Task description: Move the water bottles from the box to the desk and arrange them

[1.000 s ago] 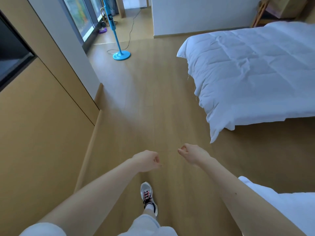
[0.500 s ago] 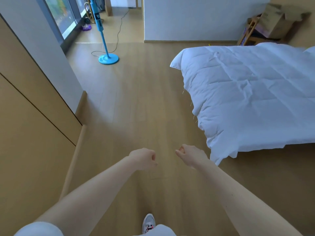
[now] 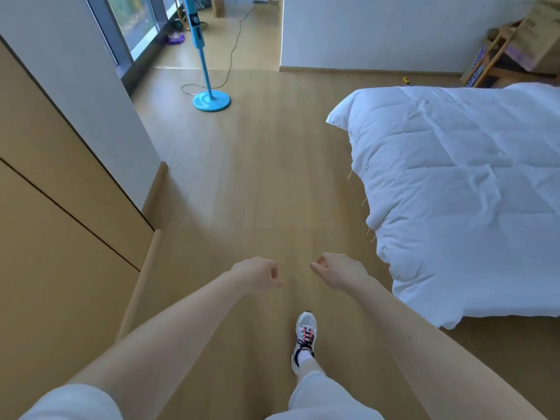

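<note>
Mid-stride on the wooden floor [image 3: 257, 177] beside the bed [image 3: 454, 192], with left hand [image 3: 256, 275] and right hand [image 3: 336, 269] held forward in loose, empty fists, probably kept free for carrying. Cannot see water bottles or bench from here; only a cardboard box [image 3: 536, 37] past the bed's far corner.

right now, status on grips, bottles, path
Left grip and right grip curled, empty. No bottles in view. Bed close on right, blue fan stand ahead left.
</note>
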### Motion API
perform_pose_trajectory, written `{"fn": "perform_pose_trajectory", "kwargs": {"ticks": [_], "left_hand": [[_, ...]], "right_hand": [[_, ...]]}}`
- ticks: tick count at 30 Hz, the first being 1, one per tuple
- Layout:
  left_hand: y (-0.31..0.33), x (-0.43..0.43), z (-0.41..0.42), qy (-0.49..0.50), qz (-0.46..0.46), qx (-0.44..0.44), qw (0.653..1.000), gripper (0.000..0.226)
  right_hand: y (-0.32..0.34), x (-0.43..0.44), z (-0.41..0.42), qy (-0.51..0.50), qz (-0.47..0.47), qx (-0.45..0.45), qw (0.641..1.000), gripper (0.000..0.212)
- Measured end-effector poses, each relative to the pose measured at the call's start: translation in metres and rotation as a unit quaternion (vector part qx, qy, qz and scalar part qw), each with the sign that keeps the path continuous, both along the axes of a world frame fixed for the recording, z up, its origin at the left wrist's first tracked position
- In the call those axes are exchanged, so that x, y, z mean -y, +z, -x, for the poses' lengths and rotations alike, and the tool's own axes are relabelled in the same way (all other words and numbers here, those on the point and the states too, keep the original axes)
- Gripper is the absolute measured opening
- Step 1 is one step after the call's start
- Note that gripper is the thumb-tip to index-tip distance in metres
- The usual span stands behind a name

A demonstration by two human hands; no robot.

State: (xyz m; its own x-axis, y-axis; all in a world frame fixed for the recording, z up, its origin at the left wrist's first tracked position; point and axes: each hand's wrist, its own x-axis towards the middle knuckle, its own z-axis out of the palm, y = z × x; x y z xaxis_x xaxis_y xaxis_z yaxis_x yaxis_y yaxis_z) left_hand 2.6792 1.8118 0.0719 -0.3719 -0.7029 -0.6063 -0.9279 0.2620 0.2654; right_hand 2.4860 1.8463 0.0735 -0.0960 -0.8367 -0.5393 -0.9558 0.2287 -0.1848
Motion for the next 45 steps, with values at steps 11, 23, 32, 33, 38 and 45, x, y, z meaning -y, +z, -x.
{"fn": "perform_pose_trajectory", "kwargs": {"ticks": [11, 23, 32, 33, 38, 45], "left_hand": [[0.025, 0.178, 0.079, 0.070, 0.031, 0.021, 0.997, 0.033], [0.024, 0.297, 0.142, 0.031, 0.023, 0.030, 0.999, 0.030], [0.009, 0.431, 0.170, -0.031, 0.015, 0.011, 0.999, 0.029], [0.010, 0.451, 0.170, -0.034, 0.015, 0.007, 0.999, 0.029], [0.021, 0.555, 0.160, -0.052, 0.028, -0.016, 0.998, 0.028], [0.028, 0.669, 0.143, -0.058, 0.040, -0.035, 0.997, 0.027]], "right_hand": [[0.012, 0.196, 0.077, 0.043, 0.023, 0.016, 0.999, 0.048], [0.000, 0.297, 0.131, 0.025, 0.004, 0.039, 0.999, 0.050], [-0.004, 0.410, 0.149, -0.034, 0.000, 0.037, 0.999, 0.048], [-0.002, 0.427, 0.149, -0.039, 0.002, 0.033, 0.999, 0.048], [0.016, 0.520, 0.140, -0.055, 0.006, 0.020, 0.998, 0.047], [0.035, 0.623, 0.120, -0.068, 0.028, 0.015, 0.997, 0.047]]}}
